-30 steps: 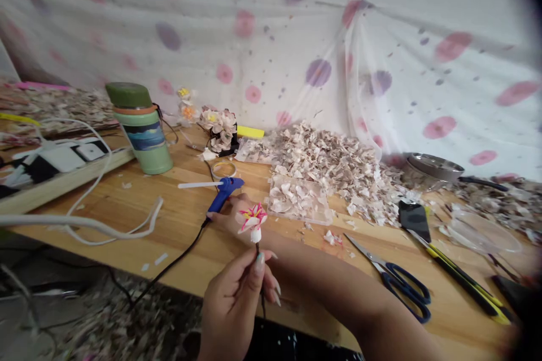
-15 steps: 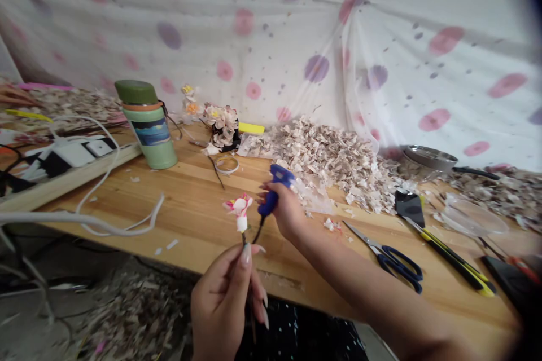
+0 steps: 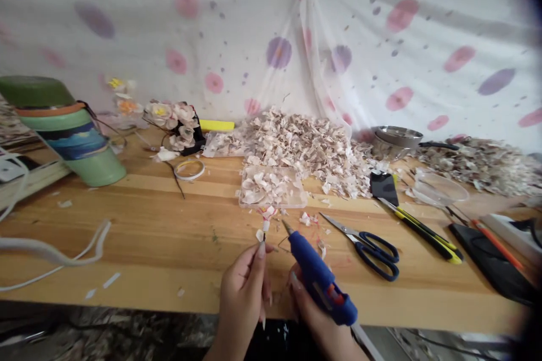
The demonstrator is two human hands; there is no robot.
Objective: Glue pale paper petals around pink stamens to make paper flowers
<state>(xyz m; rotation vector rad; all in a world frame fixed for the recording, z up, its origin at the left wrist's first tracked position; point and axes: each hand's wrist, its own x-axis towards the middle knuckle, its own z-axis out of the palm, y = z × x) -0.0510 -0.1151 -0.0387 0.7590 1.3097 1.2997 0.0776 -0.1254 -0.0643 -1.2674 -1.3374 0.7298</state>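
Note:
Between the thumb and fingers of my left hand (image 3: pixel 243 282) is the dark stem of a small artificial flower (image 3: pixel 266 221), white with pink edges, held upright. A pale petal (image 3: pixel 259 234) sits low at its side. My right hand (image 3: pixel 311 313) is closed round a blue hot glue gun (image 3: pixel 319 276). The gun's metal nozzle points up and left, close to the flower but apart from it as far as I can see. Just beyond the flower stands a clear shallow box (image 3: pixel 296 197) of pale petals.
A big heap of dried petals (image 3: pixel 305 146) lies behind the box. Scissors (image 3: pixel 364 242), a yellow-black utility knife (image 3: pixel 427 234) and a metal pan (image 3: pixel 398 138) are to the right. At left are a green bottle (image 3: pixel 76 146), a white cable (image 3: pixel 55 251), finished flowers (image 3: pixel 169 118) and a tape roll (image 3: pixel 189 169).
My view has turned to the right. The glue gun has come nearer to me and now points its nozzle towards the flower. A pale petal now shows at the flower's side.

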